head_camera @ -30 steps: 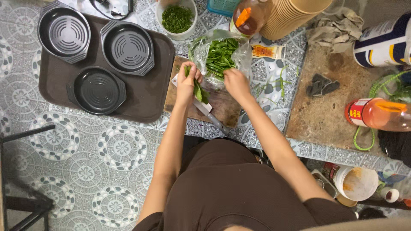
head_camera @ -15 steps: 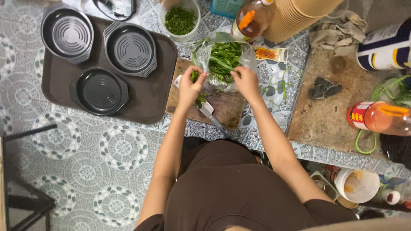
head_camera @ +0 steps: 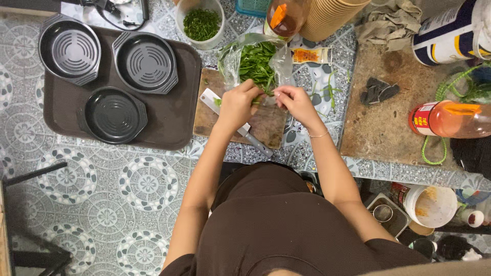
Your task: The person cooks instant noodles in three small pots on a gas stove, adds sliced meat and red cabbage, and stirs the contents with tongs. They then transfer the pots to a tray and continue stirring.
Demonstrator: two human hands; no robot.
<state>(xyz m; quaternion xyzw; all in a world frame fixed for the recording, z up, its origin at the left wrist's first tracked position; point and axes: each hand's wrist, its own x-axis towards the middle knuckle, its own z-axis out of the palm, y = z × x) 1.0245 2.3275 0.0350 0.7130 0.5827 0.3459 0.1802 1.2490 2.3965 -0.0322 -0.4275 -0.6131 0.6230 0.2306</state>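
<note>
My left hand (head_camera: 236, 105) and my right hand (head_camera: 292, 99) meet over a small wooden cutting board (head_camera: 209, 118), both pinching green leafy stalks (head_camera: 257, 64) that come out of a clear plastic bag (head_camera: 232, 57) lying at the board's far edge. A knife (head_camera: 249, 139) with a pale blade and grey handle lies on the board under my left wrist. Exactly which stalks each hand grips is hidden by the fingers.
A brown tray (head_camera: 169, 120) on the left carries three black ridged bowls (head_camera: 113, 115). A white cup of chopped greens (head_camera: 201, 23), a sauce bottle (head_camera: 284, 16), stacked paper bowls (head_camera: 330, 18), a red-capped bottle (head_camera: 450, 118) and a larger worn board (head_camera: 386, 122) ring the work spot.
Both hands moved up toward the bag's mouth and closer together; the left hand left the board's near side, uncovering the knife. The view shifted slightly.
</note>
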